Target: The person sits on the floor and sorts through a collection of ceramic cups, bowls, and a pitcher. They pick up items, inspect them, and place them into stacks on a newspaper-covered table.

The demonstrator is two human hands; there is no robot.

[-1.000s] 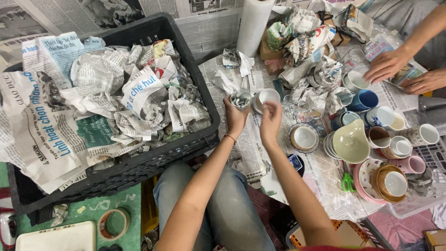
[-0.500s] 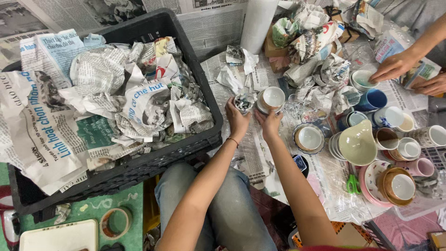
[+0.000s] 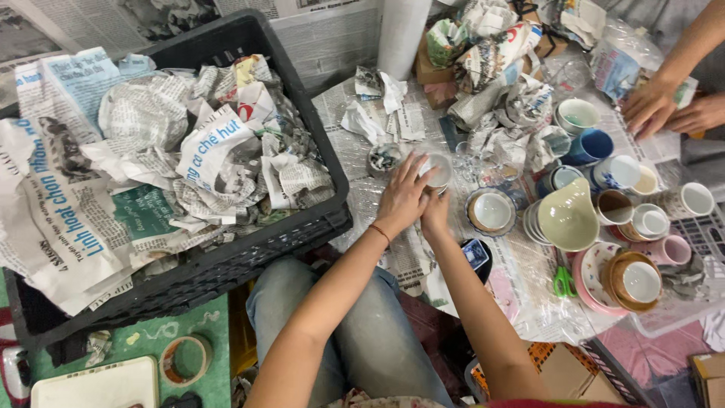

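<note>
Head view, looking down past our knees at a floor spread with newspaper sheets (image 3: 393, 249). Largest, at left, a black plastic crate (image 3: 249, 249) is heaped with crumpled newspaper (image 3: 196, 143). To the right lies a crowd of ceramic cups and bowls, among them a pale green pouring bowl (image 3: 568, 215) and a brown-rimmed bowl (image 3: 491, 211). Between crate and crockery, our left hand (image 3: 402, 198) and right hand (image 3: 434, 211) meet on a small white cup (image 3: 438, 169): the left fingers curl over its near side, and the right hand's grip closes on it from below. Another person's hands (image 3: 668, 106) rest at upper right. A tape roll (image 3: 186, 360) lies bottom left.
</note>
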